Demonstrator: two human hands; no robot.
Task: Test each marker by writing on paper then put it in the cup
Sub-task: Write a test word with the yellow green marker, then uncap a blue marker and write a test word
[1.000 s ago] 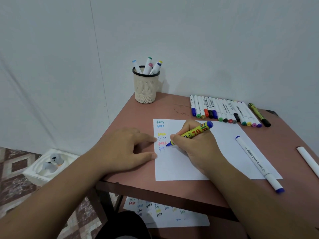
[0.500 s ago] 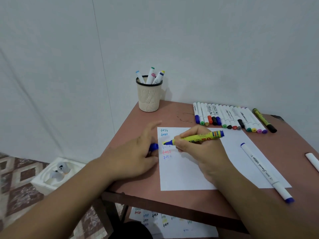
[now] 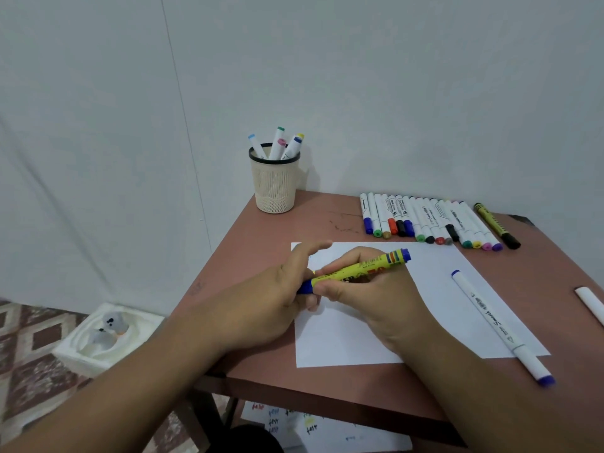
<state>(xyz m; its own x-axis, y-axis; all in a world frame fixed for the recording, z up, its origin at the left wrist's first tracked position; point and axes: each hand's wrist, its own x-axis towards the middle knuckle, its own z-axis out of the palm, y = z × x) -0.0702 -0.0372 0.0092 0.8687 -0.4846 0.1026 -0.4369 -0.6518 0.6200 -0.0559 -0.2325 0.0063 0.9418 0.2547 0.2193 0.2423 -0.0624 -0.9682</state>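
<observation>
My right hand grips a yellow marker with blue ends, held nearly level over the white paper. My left hand holds the marker's blue cap, which sits on the marker's tip. Both hands cover the test marks on the paper's left side. The beige mesh cup stands at the table's far left corner with several markers upright in it.
A row of several white markers and one yellow-black marker lie at the back. A long white marker rests on the paper's right edge, another white marker at far right. A white box sits on the floor.
The writing has stopped. My left hand picked up the blue cap and brought it onto the marker's tip, while my right hand lifted the marker off the paper.
</observation>
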